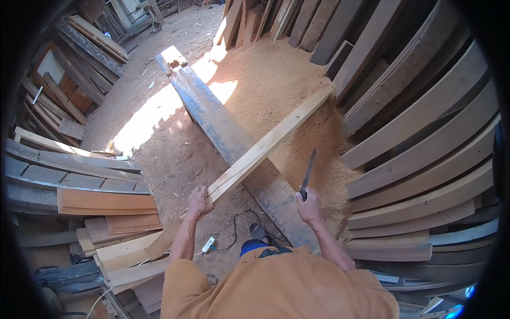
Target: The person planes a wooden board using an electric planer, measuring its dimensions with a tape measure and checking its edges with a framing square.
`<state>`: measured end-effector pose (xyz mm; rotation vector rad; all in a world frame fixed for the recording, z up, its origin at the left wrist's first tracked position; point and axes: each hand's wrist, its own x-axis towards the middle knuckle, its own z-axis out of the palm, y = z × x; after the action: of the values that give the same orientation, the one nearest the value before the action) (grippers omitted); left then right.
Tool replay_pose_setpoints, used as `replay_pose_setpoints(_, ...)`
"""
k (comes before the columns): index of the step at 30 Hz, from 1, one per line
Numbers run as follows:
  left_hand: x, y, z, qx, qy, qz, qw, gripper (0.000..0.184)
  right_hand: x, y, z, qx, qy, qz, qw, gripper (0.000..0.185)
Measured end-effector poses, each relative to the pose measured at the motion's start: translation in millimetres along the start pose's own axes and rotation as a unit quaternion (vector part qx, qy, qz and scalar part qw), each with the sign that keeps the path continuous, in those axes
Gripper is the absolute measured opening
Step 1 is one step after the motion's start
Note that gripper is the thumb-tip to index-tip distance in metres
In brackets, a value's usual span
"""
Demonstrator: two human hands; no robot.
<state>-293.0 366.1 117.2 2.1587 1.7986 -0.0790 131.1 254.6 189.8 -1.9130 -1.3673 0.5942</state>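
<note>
Ground (175, 154): brown earth is spreading under the work, with sunlight falling in a bright patch beside the far half of the tabletop (212, 125)
Sawdust (255, 69): a pale layer is covering the ground to the right of the tabletop
Tabletop: the long, worn plank is running diagonally away from the person, its far end showing a notched block (174, 59)
Beam (271, 139): this pale length of wood is lying across the tabletop, its far end reaching toward the upright boards (366, 42); whether they are touching, I cannot tell
Left hand (200, 202): it is closing around the beam's near end
Right hand (308, 205): it is gripping the dark handle of a narrow blade (309, 169), which is pointing away, apart from the beam
Right side: curved-looking planks (419, 175) are crowding close
Left side: stacked boards (122, 244) are hemming in the person
Underfoot: a dark cord (235, 234) is looping between a small white box (208, 244) and the sandalled foot (258, 232)
</note>
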Motion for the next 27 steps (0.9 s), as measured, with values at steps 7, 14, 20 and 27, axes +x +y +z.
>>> replay_pose_setpoints(7,-26,25,32,-0.032,0.041,-0.005,0.999,0.06,-27,10,-6,-0.011,-0.06,0.058,0.996,0.026)
replay_pose_setpoints(14,-40,47,43,-0.083,0.061,-0.003,0.995,0.063,-42,18,-3,-0.058,-0.101,0.049,0.992,0.029)
replay_pose_setpoints(20,-58,39,43,-0.246,-0.051,-0.049,0.967,0.07,-46,18,-6,-0.034,-0.087,0.04,0.995,0.029)
replay_pose_setpoints(27,-158,-74,84,-0.555,-0.362,-0.131,0.738,0.092,-60,39,-10,-0.02,-0.072,0.049,0.996,0.031)
